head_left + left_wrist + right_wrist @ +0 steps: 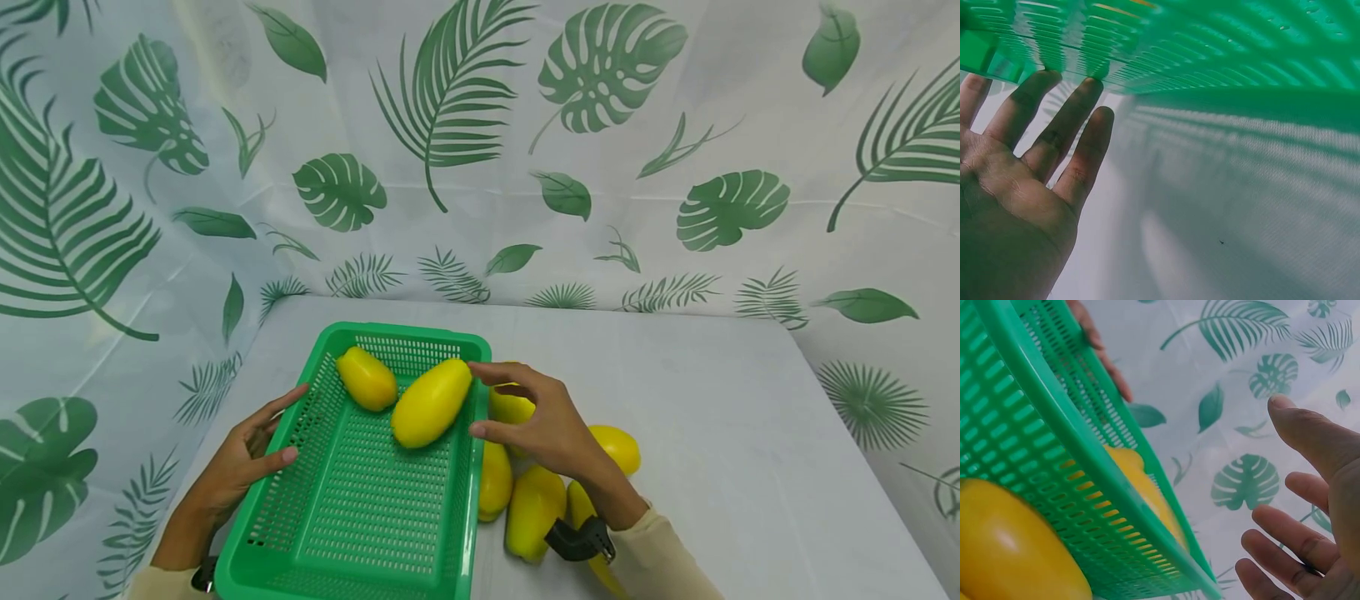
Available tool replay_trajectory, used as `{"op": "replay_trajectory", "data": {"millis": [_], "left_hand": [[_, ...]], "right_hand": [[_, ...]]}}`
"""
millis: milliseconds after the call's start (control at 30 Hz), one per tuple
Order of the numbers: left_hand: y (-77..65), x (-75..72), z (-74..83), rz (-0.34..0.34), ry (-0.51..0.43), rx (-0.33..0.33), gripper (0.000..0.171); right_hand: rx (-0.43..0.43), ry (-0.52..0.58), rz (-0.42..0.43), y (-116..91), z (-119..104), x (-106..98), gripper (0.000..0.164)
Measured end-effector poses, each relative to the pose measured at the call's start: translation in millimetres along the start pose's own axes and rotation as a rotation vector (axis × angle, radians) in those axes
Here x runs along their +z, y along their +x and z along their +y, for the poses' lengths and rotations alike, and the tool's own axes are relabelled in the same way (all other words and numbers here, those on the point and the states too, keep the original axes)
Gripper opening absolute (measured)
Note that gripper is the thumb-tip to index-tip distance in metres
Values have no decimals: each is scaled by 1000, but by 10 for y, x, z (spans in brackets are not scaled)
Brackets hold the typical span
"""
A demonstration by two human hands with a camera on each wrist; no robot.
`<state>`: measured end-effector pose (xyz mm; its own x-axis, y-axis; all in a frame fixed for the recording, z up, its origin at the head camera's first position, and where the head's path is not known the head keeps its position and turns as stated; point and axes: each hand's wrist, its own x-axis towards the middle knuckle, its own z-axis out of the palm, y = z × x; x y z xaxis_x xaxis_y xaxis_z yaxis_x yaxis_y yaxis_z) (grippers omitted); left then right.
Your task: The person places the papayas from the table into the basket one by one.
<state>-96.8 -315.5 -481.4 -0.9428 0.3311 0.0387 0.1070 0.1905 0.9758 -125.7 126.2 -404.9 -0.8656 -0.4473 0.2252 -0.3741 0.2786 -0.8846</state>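
Observation:
A green plastic basket (367,508) with slotted walls holds two yellow papayas near its far end: a smaller papaya (366,379) at left and a larger papaya (432,404) at right. My left hand (238,454) holds the basket's left side, thumb over the rim; in the left wrist view the other fingers (1063,125) reach up along the outer mesh. At the right rim is my right hand (547,417), thumb and fingers spread apart beside the larger papaya. Nothing lies in that hand (1310,537) in the right wrist view.
Several more papayas lie on the white table to the basket's right, including one papaya (536,512) near the front and another papaya (617,448) beyond the right wrist. A leaf-printed cloth (465,125) hangs behind and beside the table (720,433).

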Motion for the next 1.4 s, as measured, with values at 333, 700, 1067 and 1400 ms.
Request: {"op": "replay_trajectory", "data": {"millis": [333,700,1067,1400], "left_hand": [[-2,-2,-14,-1,6,0,76],[-2,-24,-51,-4,6,18,76],[6,-5,-32,-1,-5,17,75],[9,-13,-63,1,-15,27,76]], "right_hand": [[31,-28,34,-91,-6,-103,65],[12,-28,84,-182,48,-194,67],[37,-54,107,-259,94,-274,67],[66,-100,135,-359,182,-371,63]]}}
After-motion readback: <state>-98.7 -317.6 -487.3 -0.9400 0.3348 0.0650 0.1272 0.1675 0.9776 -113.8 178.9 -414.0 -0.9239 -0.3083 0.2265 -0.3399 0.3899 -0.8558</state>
